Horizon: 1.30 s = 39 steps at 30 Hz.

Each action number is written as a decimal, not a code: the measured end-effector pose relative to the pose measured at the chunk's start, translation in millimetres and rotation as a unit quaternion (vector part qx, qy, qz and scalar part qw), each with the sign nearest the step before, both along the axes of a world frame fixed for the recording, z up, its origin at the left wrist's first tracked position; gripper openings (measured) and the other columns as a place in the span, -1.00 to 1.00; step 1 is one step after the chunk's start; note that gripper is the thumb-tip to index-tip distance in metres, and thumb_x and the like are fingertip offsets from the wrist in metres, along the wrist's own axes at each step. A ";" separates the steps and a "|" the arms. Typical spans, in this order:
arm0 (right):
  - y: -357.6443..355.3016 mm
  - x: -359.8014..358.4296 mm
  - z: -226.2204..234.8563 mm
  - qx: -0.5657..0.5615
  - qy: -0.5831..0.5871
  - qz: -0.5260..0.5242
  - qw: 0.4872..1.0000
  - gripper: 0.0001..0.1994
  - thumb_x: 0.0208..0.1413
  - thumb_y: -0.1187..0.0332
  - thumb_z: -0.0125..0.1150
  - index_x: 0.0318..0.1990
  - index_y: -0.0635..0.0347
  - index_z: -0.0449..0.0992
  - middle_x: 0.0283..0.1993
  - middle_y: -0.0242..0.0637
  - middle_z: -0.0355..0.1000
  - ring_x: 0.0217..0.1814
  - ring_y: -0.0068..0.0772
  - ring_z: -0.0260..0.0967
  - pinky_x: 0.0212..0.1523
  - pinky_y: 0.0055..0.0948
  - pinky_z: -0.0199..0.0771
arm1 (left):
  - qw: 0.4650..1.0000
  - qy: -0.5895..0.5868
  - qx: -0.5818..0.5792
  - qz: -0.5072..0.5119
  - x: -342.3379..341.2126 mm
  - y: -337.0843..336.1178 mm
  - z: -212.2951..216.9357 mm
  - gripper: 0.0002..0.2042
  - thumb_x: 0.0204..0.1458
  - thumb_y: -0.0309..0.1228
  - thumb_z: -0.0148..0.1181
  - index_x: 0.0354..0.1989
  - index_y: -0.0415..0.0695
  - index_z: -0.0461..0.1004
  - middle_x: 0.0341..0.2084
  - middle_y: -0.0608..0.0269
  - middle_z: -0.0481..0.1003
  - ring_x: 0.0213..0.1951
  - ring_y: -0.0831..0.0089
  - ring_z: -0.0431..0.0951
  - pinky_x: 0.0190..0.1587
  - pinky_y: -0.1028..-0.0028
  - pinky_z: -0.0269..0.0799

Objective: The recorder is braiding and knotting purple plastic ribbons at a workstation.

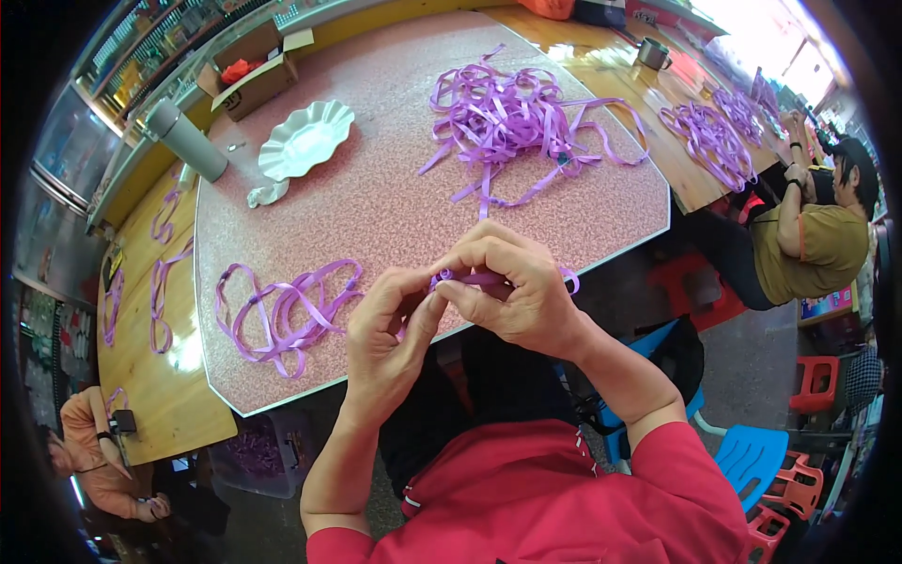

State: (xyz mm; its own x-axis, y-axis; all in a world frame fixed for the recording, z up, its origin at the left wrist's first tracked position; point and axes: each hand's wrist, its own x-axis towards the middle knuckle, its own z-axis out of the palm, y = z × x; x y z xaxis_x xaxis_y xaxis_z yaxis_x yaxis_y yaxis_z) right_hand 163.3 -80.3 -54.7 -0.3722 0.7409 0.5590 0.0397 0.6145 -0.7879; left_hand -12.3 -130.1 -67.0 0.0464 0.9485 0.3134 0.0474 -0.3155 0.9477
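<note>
A short purple ribbon strip (484,278) runs roughly left to right between the two hands, above the near edge of the pink speckled worktop (376,216). The left hand (390,324) pinches its left end with thumb and fingertips; the right hand (512,282) is curled over it, gripping the rest, so most of the strip is hidden. A small loop (569,278) pokes out past the right hand. Looped ribbons (282,310) lie just left of the hands; a tangled ribbon heap (517,117), white scalloped dish (305,139) and grey flask (185,139) sit farther back.
</note>
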 end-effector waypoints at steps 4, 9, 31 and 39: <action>-0.7 5.7 2.5 -0.010 -0.008 0.010 1.000 -0.85 0.09 0.47 0.38 -0.20 0.27 0.59 -0.26 -0.30 0.48 -0.35 -0.57 0.37 -0.40 -0.55 0.31 | 0.988 -0.127 -0.067 -0.048 -0.8 -6.2 1.8 -0.80 0.24 -0.45 0.22 -0.05 -0.29 0.50 -0.32 0.41 0.49 -0.23 0.66 0.48 -0.18 0.60 0.39; 0.5 11.6 3.0 -0.005 -0.039 0.025 0.999 -0.82 0.08 0.48 0.39 -0.15 0.27 0.61 -0.26 -0.30 0.49 -0.34 -0.56 0.39 -0.36 -0.56 0.36 | 0.960 -0.227 -0.148 -0.069 -5.7 -7.7 -1.0 -0.85 0.19 -0.50 0.26 -0.09 -0.23 0.55 -0.26 0.37 0.54 -0.21 0.67 0.49 -0.15 0.64 0.39; -13.2 17.0 4.4 -0.328 0.106 0.132 0.929 -0.82 0.21 0.48 0.29 -0.06 0.31 0.61 -0.19 -0.32 0.59 -0.19 -0.67 0.50 -0.21 -0.67 0.48 | 0.979 -0.178 -0.086 -0.053 -5.5 -10.5 0.5 -0.87 0.19 -0.56 0.24 -0.12 -0.26 0.57 -0.27 0.36 0.51 -0.20 0.67 0.49 -0.15 0.65 0.37; -14.4 20.6 7.5 -0.326 0.068 0.108 0.937 -0.85 0.19 0.49 0.32 -0.11 0.26 0.64 -0.24 -0.44 0.56 -0.30 -0.81 0.37 -0.36 -0.73 0.32 | 0.991 -0.115 -0.056 -0.047 -5.1 -10.1 -0.7 -0.88 0.16 -0.59 0.25 -0.14 -0.28 0.58 -0.28 0.35 0.48 -0.25 0.68 0.45 -0.21 0.65 0.34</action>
State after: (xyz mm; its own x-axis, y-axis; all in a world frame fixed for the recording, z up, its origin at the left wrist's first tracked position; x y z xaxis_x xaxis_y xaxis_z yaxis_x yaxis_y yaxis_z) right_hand 183.9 -94.7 -47.2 -0.5104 0.8574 0.0666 -0.1585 -0.0177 -0.9872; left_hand -17.4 -140.2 -67.7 0.0757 0.9727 0.2195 -0.1983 -0.2010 0.9593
